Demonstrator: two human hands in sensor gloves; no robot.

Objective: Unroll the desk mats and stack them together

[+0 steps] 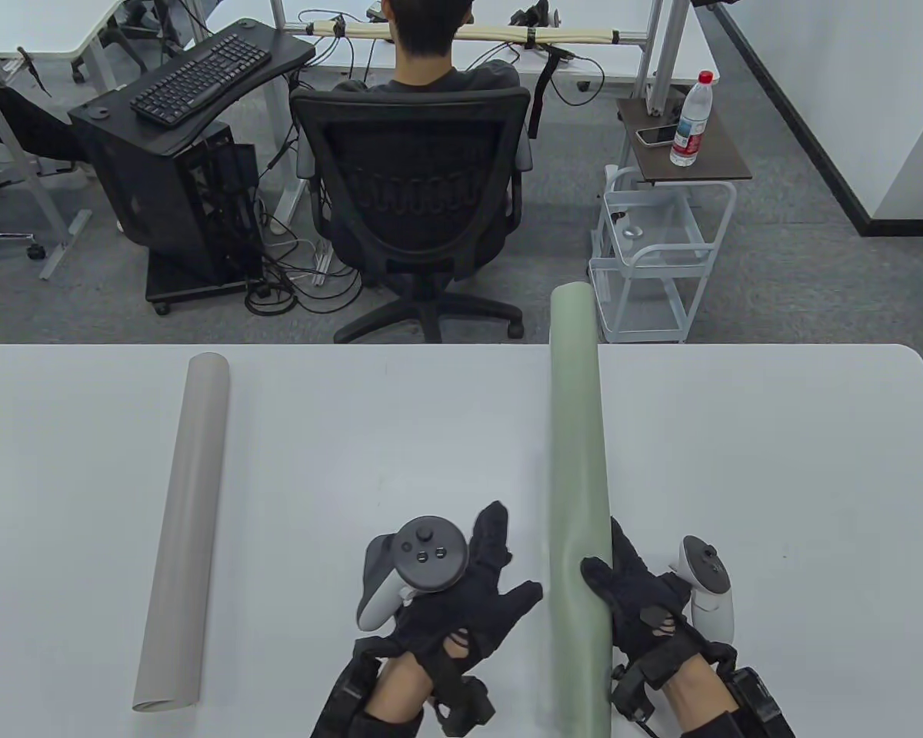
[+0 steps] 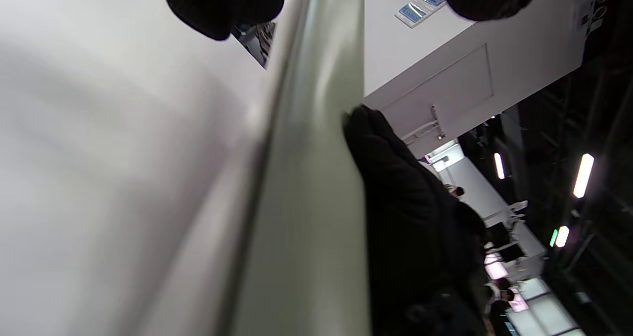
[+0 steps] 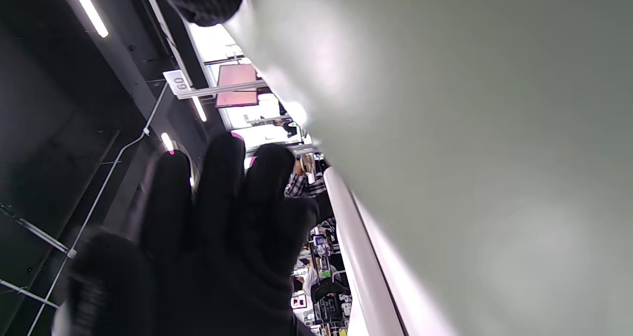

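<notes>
Right hand [image 1: 642, 596] first: its fingers [image 1: 596, 573] curl over the near end of the green rolled mat [image 1: 577, 477], gripping it from the right side. Left hand [image 1: 461, 592] sits just beside that roll, fingers [image 1: 492, 530] spread wide and flat on the white counter [image 1: 777, 461], holding nothing. The green roll runs lengthwise away from the person, its far end poking past the counter's back edge. Well to the left lies the grey rolled mat [image 1: 184, 530], rolled up, apart from both hands.

Grey floor [image 1: 777, 254], black office chair [image 1: 415, 192], apparently ceiling strip lights [image 2: 583, 175].
</notes>
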